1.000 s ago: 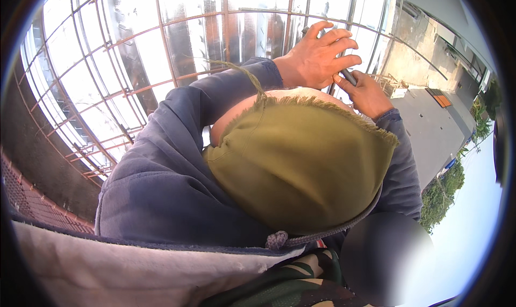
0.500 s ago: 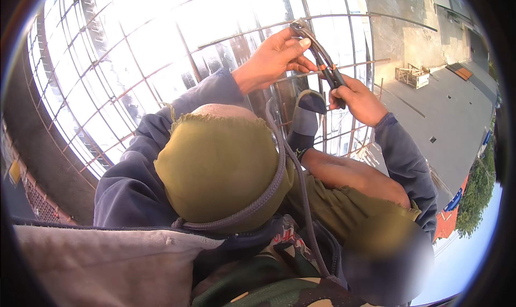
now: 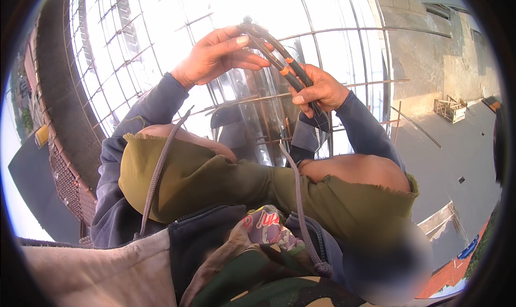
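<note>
One pair of pincers (image 3: 285, 71), probably stiff, fairly heavy metal, slants from the right hand (image 3: 324, 89), closed around the handles (image 3: 293, 81), the surest hold; opposite, the left hand (image 3: 214, 57) curls loosely, contact unclear.

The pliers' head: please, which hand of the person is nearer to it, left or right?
Left. The left hand is close beside the pliers' head, below and to its left; the right hand is farther away, gripping the black handles at the opposite end.
</note>
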### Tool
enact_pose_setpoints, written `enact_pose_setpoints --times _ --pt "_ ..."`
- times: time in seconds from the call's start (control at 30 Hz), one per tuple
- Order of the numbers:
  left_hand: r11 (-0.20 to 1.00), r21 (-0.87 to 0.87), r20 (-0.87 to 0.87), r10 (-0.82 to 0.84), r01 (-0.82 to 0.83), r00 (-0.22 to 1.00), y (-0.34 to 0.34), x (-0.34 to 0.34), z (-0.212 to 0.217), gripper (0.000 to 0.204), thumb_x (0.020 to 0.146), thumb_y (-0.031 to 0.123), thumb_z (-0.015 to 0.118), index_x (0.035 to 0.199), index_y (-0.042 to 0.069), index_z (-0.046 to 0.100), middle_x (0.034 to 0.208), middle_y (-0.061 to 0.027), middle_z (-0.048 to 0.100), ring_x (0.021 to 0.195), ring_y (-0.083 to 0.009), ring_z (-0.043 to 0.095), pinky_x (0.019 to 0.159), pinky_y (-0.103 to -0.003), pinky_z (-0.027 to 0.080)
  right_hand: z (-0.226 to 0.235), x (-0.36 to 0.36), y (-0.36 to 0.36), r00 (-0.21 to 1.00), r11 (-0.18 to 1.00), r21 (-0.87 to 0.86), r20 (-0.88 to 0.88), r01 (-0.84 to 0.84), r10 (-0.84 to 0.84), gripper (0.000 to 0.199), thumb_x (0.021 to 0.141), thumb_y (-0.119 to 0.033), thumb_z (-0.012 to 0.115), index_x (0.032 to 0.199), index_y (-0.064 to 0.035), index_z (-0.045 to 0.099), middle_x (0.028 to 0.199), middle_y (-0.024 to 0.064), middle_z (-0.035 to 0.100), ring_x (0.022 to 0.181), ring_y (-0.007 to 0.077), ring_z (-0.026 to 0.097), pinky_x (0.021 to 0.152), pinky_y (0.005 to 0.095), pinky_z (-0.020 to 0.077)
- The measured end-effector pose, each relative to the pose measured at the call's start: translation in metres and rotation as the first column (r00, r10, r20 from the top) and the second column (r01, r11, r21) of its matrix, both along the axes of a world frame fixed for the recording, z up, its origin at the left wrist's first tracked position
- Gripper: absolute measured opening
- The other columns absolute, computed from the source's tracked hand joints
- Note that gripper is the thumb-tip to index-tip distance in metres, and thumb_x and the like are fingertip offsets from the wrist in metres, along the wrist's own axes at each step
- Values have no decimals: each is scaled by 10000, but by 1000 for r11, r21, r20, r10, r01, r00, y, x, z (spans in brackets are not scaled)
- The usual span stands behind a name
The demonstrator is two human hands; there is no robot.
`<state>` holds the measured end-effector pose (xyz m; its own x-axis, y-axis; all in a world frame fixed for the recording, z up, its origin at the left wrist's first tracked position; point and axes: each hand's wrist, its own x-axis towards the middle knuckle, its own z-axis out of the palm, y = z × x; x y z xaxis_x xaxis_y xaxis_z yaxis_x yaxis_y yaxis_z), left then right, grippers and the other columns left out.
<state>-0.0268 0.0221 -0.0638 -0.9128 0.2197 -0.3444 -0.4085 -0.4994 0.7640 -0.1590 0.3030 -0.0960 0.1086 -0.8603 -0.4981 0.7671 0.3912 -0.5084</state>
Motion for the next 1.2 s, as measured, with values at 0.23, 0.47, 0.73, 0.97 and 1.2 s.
enact_pose_setpoints --times 0.23,0.47,0.73,0.97,1.2 --pt "529 -811 144 -233 250 962 -9 -15 51 378 1149 315 536 1188 18 766 1013 -81 725 954 -193 712 941 -342 589 -14 -21 -20 975 973 -223 -220 -50 0 592 824 -62 627 1401 16 516 1184 161 657 707 149 669 633 276 572" --pt "664 -714 55 -264 223 963 25 -49 45 383 1165 336 480 1101 63 741 1153 -99 753 1157 -225 688 1136 -415 509 -65 -13 -8 977 942 -299 191 150 -95 671 887 9 588 1538 -34 429 1147 106 631 766 154 676 710 293 568" --pt "806 -592 238 188 -12 953 -18 -28 2 357 1173 354 461 1097 97 696 1126 -78 753 1146 -225 749 1064 -352 561 -41 -31 -19 636 884 -56 -715 -465 289 898 895 -32 488 1724 -220 199 1027 148 683 874 270 670 873 457 544" --pt "677 -728 262 127 109 957 -29 20 -17 384 1169 363 463 1144 87 728 1050 -78 783 1060 -195 769 1066 -363 578 -64 38 -46 315 822 87 -897 -563 310 598 1026 -268 597 1549 -98 364 1230 311 685 1158 508 657 1061 560 490" --pt "561 -827 106 204 -28 973 -11 60 -20 400 1144 389 529 1288 92 753 1078 -75 789 1069 -181 757 1058 -372 583 -30 11 -69 748 912 -35 -585 -408 312 401 1126 -378 573 1389 -77 604 823 28 633 666 122 613 665 306 511"
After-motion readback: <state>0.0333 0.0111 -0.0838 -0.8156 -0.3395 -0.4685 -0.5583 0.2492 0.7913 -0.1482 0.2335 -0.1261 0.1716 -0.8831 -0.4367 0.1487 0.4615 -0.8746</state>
